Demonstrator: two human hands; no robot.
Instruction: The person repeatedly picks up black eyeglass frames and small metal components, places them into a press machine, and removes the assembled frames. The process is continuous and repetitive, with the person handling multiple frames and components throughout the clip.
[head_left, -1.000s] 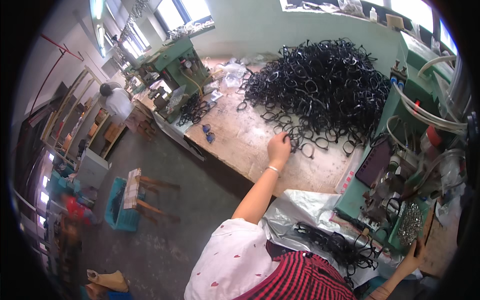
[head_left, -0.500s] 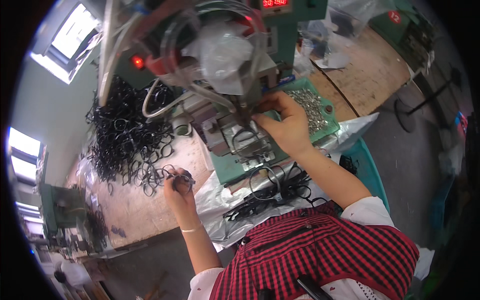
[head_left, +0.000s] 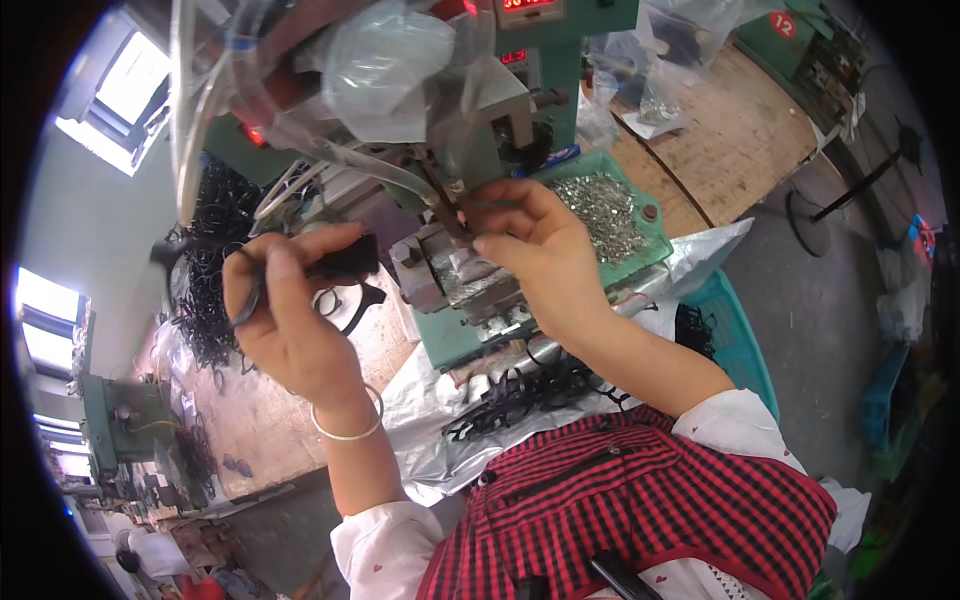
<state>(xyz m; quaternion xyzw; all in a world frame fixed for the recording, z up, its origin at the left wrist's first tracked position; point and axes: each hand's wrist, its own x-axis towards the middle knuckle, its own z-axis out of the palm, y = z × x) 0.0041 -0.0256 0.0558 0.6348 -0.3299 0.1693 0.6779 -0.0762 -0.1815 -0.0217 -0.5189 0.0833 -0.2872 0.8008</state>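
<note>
My left hand (head_left: 290,310) is raised to the left of the green bench press (head_left: 455,345), its fingers closed round several black curved bands (head_left: 362,308), some ring-like, some flat. The grip hides part of them. My right hand (head_left: 540,255) is at the press head (head_left: 450,215), thumb and fingertips pinched together beside the metal tip; what they hold, if anything, is too small to name. Below the tip lies the metal fixture (head_left: 475,285). A green tray (head_left: 655,235) of small silver metal pieces (head_left: 600,210) stands right of my right hand.
A tangled heap of black bands (head_left: 205,325) lies on the wooden table at left. More black bands (head_left: 520,395) rest on silver sheeting before the press. A turquoise basket (head_left: 740,330) stands at right. Clear tubes and a plastic bag (head_left: 385,70) hang over the press.
My left hand has risen from the table near the heap toward the press with black bands in it. My right hand has shifted slightly left at the press. A ring on the fixture no longer shows.
</note>
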